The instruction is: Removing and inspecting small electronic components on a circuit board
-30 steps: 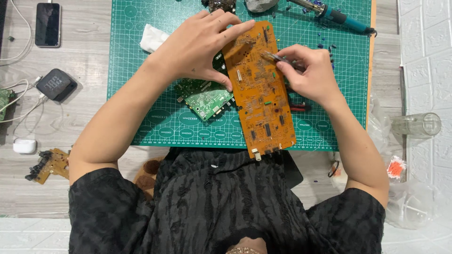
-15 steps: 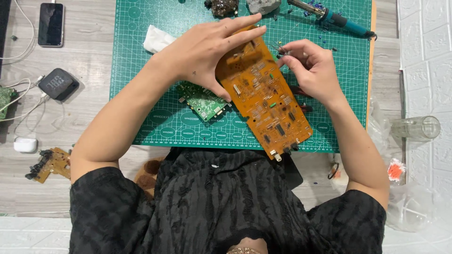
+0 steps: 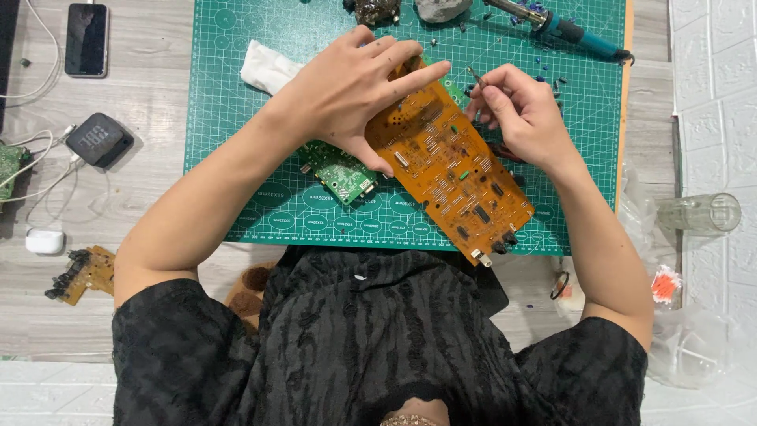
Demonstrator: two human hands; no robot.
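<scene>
Orange circuit board: clamped by left hand at its 11 o'clock end. Right hand, at 2 o'clock, pinches thin metal tool. Green mat beneath.

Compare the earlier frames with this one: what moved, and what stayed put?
The orange circuit board has swung from nearly upright to a diagonal, its lower end now toward the mat's right side. The left hand still grips its upper part; the right hand still pinches a thin metal tool at the board's upper edge. The green board, soldering iron and phone stayed put.
</scene>
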